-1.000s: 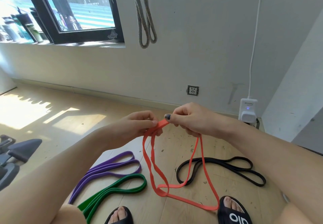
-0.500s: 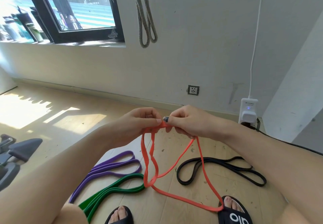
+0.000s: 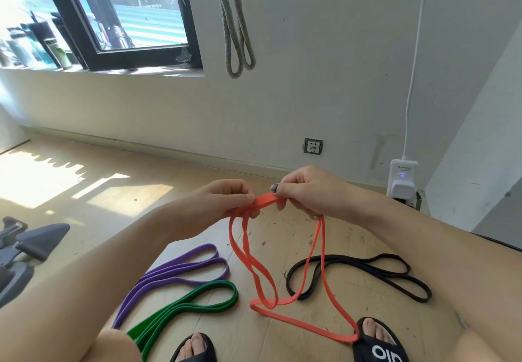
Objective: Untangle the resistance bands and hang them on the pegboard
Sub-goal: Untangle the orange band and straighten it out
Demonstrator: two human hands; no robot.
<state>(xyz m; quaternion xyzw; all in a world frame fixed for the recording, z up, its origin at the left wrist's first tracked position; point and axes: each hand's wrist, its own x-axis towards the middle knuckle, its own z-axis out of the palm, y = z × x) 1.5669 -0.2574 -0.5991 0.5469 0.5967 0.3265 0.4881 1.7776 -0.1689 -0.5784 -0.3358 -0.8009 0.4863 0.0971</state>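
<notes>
Both hands pinch the top of an orange resistance band (image 3: pixel 265 201) in front of me. My left hand (image 3: pixel 223 202) grips its left part and my right hand (image 3: pixel 308 193) its right part. The band's loops hang down twisted, and its lowest strand drags across the floor to my right sandal (image 3: pixel 378 344). On the wooden floor lie a purple band (image 3: pixel 180 269), a green band (image 3: pixel 186 305) and a black band (image 3: pixel 367 274), each folded flat. A grey band (image 3: pixel 236 22) hangs on the wall above. No pegboard is in view.
A dark window frame (image 3: pixel 93 36) with bottles on the sill is at the upper left. A wall socket (image 3: pixel 313 146) and a white plug-in device (image 3: pixel 402 178) with its cable sit low on the wall. Grey equipment (image 3: pixel 25 245) stands at the left edge.
My hands have drawn slightly apart along the orange band, showing a short flat stretch between them. The hanging loops have shifted right and the crossing sits lower.
</notes>
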